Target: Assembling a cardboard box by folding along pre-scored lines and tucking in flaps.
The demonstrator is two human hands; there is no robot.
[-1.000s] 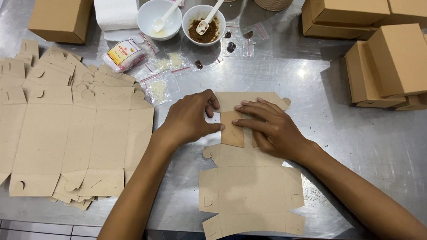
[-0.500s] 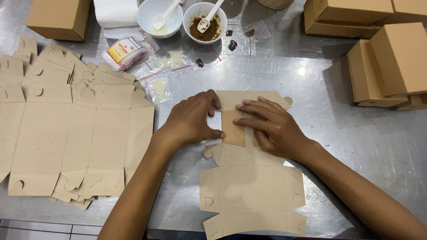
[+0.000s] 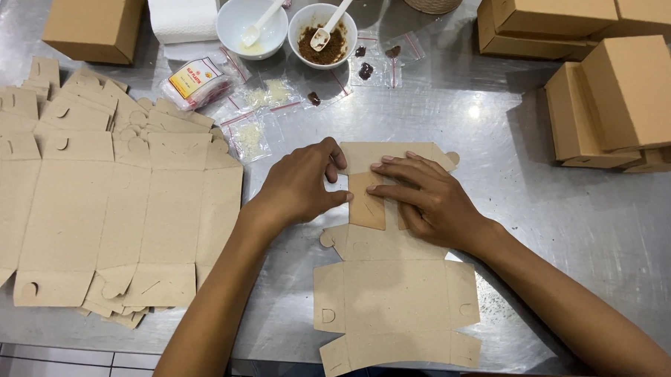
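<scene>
On the steel table [image 3: 575,232], going from the left, a fanned stack of flat blanks [image 3: 106,211] covers the near-left side, with a closed box [image 3: 95,26] at the far corner behind it. Beyond the stack sit a paper roll [image 3: 183,15], a small labelled packet [image 3: 196,80], clear sachets [image 3: 250,136], a white bowl [image 3: 251,24] with a spoon and a second bowl [image 3: 323,34] of brown powder.

At the centre lies the blank [image 3: 395,298] being worked, flat on the table with its far end under both hands. The left hand [image 3: 302,186] lies with fingers curled loosely, fingertips pressing the left edge of a folded-in flap [image 3: 367,202]. The right hand [image 3: 425,196] lies flat, fingers spread and straight, pressing the same fold down from the right. Neither hand pinches anything; both bear down.

Compared with a second ago, little differs: the hands stay on the same fold and the flap remains doubled over. The fingers look drawn slightly closer over the crease, which I judge to be the fold getting firmed rather than a new one begun. The stack and bowls lie as before.

To the right, finished boxes [image 3: 622,104] stand piled, with more [image 3: 552,14] at the far edge.
</scene>
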